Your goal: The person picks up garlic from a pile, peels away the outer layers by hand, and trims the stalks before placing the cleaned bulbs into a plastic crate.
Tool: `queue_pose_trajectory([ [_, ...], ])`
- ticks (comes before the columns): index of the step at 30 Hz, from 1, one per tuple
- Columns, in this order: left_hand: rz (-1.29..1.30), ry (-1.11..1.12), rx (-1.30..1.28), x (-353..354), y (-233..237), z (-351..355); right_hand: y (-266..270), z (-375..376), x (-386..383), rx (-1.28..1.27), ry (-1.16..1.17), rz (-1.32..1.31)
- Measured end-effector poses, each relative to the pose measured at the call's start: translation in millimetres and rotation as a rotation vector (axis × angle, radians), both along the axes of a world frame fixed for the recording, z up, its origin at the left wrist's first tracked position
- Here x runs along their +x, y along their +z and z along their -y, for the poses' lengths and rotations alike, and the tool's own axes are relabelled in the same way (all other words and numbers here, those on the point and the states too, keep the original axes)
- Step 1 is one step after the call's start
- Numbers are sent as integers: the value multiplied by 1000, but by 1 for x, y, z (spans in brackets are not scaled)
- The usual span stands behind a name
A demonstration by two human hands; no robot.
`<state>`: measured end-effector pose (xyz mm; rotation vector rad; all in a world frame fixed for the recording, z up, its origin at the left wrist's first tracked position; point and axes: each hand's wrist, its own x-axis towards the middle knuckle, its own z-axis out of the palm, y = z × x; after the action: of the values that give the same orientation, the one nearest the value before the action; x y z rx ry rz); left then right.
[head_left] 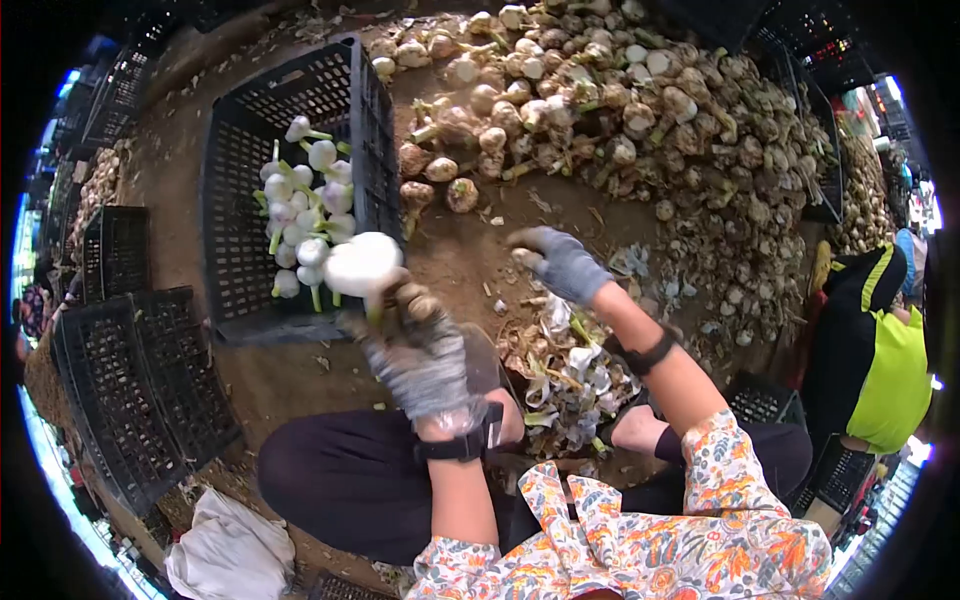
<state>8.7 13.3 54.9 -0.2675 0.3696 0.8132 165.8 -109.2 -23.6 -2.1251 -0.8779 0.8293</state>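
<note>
My left hand (420, 350), in a grey glove with dirty fingertips, grips a large white garlic bulb (363, 263) by its short green stem. This bulb is over the near right edge of a black plastic crate (375, 150), where several cleaned white bulbs (305, 205) with cut green stems lie inside. To the right, my right hand (565, 264), also gloved, is above bare ground with its fingers curled together. Motion blurs it, and anything between those fingers cannot be made out. Below it, between my legs, is a heap of peeled garlic skins (565, 375).
A big pile of unpeeled garlic (640, 110) covers the ground ahead and to the right. More black crates (140, 385) stand at left. A white cloth bag (230, 550) lies at lower left. Another person in black and bright yellow (885, 370) is at right.
</note>
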Motion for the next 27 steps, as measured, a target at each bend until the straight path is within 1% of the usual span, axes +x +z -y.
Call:
queue_pose_trajectory([
  [1, -47, -19, 48, -4, 0, -6, -18, -19, 7, -62, 21, 201],
  [2, -142, -18, 62, 2, 19, -3, -38, -39, 13, -54, 22, 202],
  [4, -221, -89, 219, 3, 15, 4, -68, -81, 22, -168, -128, 253],
  [5, -223, -108, 188, 4, 7, 10, -72, -100, 24, -222, -163, 268],
  [6, -187, -165, 211, 3, -7, 14, -76, -116, 24, -276, -198, 281],
  [7, -242, -193, 214, 5, -12, 20, -89, -130, 23, -281, -262, 293],
  [8, -293, -221, 219, 7, -16, 25, -100, -136, 26, -227, -249, 294],
  [9, -289, -225, 228, 9, -19, 26, -126, -142, 29, -172, -271, 385],
  [10, -399, -237, 257, 10, -22, 28, -122, -145, 28, -122, -289, 476],
  [11, -510, -249, 283, 11, -23, 31, -117, -141, 30, -124, -293, 477],
  [12, -503, -255, 279, 11, -27, 32, -110, -132, 34, -125, -287, 346],
  [13, -603, -259, 345, 12, -31, 31, -94, -124, 39, -124, -285, 219],
  [14, -698, -266, 414, 13, -35, 29, -97, -119, 49, -15, -350, 86],
  [15, -752, -346, 457, 16, -37, 29, -98, -96, 51, 77, -384, -53],
  [16, -737, -362, 455, 18, -44, 32, -49, -76, 44, 167, -416, -193],
  [17, -955, -370, 833, 21, -49, 37, -50, -59, 47, 291, -305, -245],
  [18, -1155, -368, 1225, 23, -53, 45, -50, -33, 45, 281, -329, -239],
  [19, -1015, -430, 1202, 30, -38, 54, -18, -10, 37, 270, -357, -478],
  [20, -993, -459, 1210, 35, -34, 61, 8, 11, 27, 266, -388, -718],
  [21, -829, -527, 1200, 39, -30, 69, 20, 33, 17, 268, -426, -711],
  [22, -661, -589, 1185, 41, -26, 79, 30, 54, 8, 438, -283, -425],
  [23, -496, -613, 1022, 41, -17, 93, 54, 69, 5, 587, -130, -122],
  [24, -465, -638, 1030, 41, -10, 106, 83, 89, 5, 356, -334, -506],
  [26, -399, -688, 1090, 40, 2, 127, 87, 123, -5, 380, -395, -374],
  [27, -392, -705, 1114, 40, 7, 139, 93, 140, -10, 404, -442, -414],
])
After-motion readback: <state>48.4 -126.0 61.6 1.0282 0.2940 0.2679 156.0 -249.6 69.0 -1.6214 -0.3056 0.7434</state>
